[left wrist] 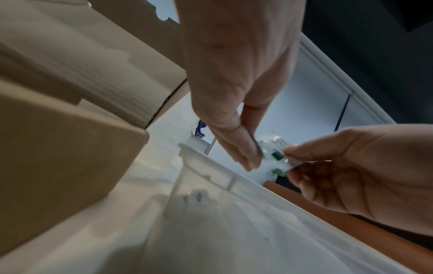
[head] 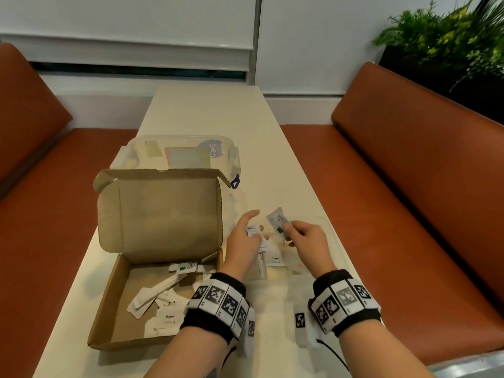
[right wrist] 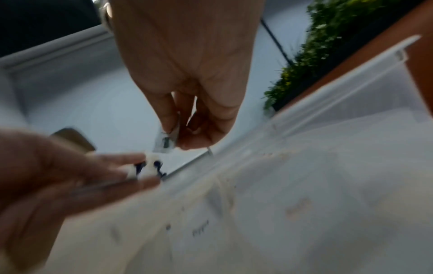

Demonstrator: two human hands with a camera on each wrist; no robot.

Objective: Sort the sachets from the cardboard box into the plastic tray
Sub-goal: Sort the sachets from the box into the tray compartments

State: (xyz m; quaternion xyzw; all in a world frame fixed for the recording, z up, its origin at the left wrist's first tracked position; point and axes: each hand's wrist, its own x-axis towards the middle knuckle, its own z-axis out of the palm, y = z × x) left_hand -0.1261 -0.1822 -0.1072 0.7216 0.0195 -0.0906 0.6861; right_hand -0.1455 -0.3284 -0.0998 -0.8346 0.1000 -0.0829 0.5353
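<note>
Both hands, left [head: 242,238] and right [head: 309,241], each pinching a sachet beside the open-lidded cardboard box [head: 163,214].

Both forearms are bare, each wearing a black wristband [head: 218,304] ringed with white tiles printed with black square fiducial codes. The right band [head: 345,301] carries the same tiles, and a thin black cable [head: 334,353] trails from it toward the near edge.

the plastic tray [head: 336,242] sits right of the cardboard box [head: 109,304]; a lidded container [head: 234,156] behind the box; sachets [head: 152,296] inside it.
</note>
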